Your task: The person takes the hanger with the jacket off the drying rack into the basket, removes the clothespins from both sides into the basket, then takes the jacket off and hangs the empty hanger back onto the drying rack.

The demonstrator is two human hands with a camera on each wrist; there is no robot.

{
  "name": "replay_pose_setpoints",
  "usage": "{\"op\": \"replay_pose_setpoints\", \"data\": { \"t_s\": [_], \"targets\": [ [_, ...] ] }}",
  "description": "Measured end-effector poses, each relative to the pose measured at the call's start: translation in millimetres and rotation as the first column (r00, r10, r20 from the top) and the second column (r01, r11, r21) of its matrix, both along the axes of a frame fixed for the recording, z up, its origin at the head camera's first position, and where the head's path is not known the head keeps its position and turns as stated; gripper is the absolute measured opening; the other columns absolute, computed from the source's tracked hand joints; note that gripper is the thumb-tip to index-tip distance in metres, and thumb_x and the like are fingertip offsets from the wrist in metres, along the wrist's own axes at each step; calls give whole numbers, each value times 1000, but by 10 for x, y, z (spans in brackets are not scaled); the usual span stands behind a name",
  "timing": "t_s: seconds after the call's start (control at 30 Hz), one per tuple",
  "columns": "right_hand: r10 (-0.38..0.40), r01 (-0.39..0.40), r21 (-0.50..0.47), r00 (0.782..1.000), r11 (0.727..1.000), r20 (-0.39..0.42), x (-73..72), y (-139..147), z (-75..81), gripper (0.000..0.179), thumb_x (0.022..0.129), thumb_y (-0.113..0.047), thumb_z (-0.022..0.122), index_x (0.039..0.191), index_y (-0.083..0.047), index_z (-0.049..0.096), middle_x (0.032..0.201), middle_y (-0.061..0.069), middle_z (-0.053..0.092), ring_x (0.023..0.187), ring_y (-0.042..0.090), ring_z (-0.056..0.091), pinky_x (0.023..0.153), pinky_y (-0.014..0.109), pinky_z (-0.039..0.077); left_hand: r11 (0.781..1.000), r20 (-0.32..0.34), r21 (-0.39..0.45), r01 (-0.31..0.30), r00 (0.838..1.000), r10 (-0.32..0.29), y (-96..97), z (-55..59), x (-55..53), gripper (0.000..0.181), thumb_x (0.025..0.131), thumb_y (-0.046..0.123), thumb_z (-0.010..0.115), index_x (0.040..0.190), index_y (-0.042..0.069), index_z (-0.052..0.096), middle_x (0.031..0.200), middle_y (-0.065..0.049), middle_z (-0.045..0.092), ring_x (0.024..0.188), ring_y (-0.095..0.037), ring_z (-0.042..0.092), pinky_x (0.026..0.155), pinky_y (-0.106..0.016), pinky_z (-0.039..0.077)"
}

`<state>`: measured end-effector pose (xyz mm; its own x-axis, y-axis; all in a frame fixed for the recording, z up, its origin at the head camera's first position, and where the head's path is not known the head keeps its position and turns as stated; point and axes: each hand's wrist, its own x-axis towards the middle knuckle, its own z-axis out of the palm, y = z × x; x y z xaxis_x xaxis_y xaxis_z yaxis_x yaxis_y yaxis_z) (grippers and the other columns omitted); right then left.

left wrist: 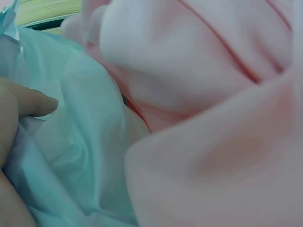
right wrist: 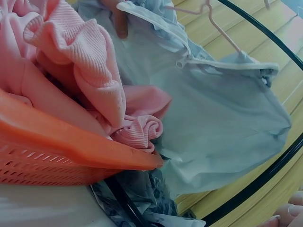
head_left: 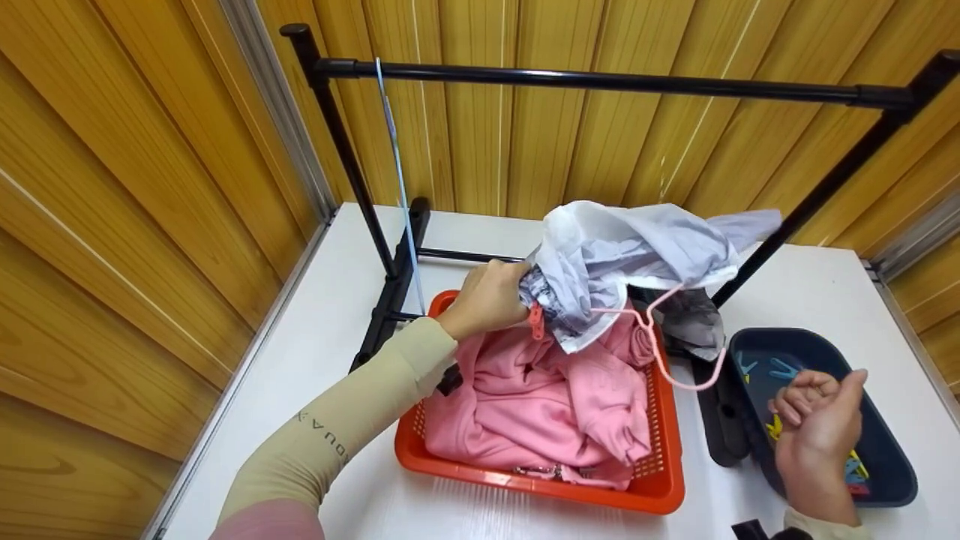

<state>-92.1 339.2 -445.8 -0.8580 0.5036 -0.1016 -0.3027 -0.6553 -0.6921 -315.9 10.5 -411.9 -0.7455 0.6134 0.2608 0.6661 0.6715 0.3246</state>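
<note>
My left hand (head_left: 491, 296) grips a thin pale grey-blue jacket (head_left: 637, 240) with a white zip, bunched above the basket. A red clothespin (head_left: 536, 321) is at the jacket beside the fingers. A pink hanger (head_left: 688, 386) sticks out of the jacket's near side; its upper part is hidden by cloth. In the right wrist view the jacket (right wrist: 218, 123) hangs down behind the basket. My right hand (head_left: 817, 427) is over the dark blue tray (head_left: 889, 457), palm turned up, fingers loosely curled and thumb out, with nothing visible in it. Several clothespins (head_left: 785, 367) lie in the tray.
A red-orange basket (head_left: 540, 484) holds pink clothing (head_left: 525, 420). Behind it stands a black rack with a top bar (head_left: 600, 77), where a blue hanger (head_left: 397, 165) hangs at the left. Dark translucent cloth (head_left: 694, 322) lies by the rack's right leg. Wood-panelled walls enclose the white table.
</note>
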Motion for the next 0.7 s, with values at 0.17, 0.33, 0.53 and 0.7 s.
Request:
{"op": "replay_pose_setpoints", "data": {
  "t_s": [0.17,0.33,0.53,0.7],
  "targets": [
    [-67,57,103,993,993,94,-28,-92,49,60,101,-49,26,75,-3,53,47,-2,35,50,17,10,55,32,11,998,55,44,-44,998,42,14,19,9,19,71,19,70,87,14,63,77,-2,67,68,-21,62,58,-39,47],
    [-119,86,184,977,979,178,-60,-179,85,55,102,-47,30,74,-5,54,47,-3,33,49,18,13,53,27,27,994,86,68,-84,993,78,41,52,37,21,73,22,70,92,14,64,82,-2,68,72,-21,63,61,-38,47],
    [-167,100,294,963,950,211,-91,-272,79,52,103,-44,33,73,-6,54,46,-3,32,42,15,23,55,27,35,987,145,76,-138,981,126,68,88,72,28,75,24,73,99,12,65,88,-3,70,77,-20,65,65,-37,49],
    [-161,92,292,962,952,220,-125,-334,77,49,102,-39,39,70,-6,55,45,-4,34,41,14,25,53,26,33,984,177,80,-156,974,140,75,112,82,28,75,21,73,100,11,64,88,-4,70,78,-20,64,68,-38,50]
  ]
}}
